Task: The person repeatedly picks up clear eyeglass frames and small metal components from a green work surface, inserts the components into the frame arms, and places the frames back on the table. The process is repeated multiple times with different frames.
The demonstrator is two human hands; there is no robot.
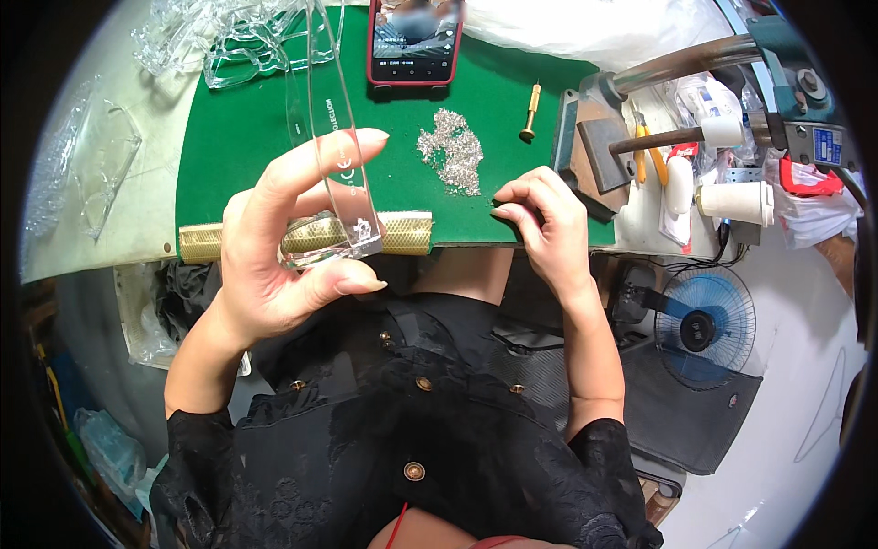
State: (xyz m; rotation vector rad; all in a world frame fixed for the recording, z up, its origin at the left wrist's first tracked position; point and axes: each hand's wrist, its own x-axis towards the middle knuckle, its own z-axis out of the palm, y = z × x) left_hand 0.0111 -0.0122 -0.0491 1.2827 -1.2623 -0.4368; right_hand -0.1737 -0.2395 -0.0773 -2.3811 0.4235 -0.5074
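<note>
My left hand [265,229] is raised over the front edge of the table, closed round a pair of clear plastic glasses [353,199]. Their long see-through temple points away from me, with pale print along it. Below and right of a heap of tiny silvery metal parts [453,151], my right hand [553,224] is near the edge of the green mat [274,137]. Its thumb and forefinger are pinched together; whatever is between them is too small to make out. A small brass-coloured screwdriver [530,114] stands or lies beyond that hand.
A gold patterned roll [408,232] lines the table's front edge. More clear frames [265,46] pile up far left. A red-cased phone [413,55] is at the back. At right are a metal hand press [686,66], yellow-handled pliers [654,156], a white cup [736,202] and a fan [700,329] lower down.
</note>
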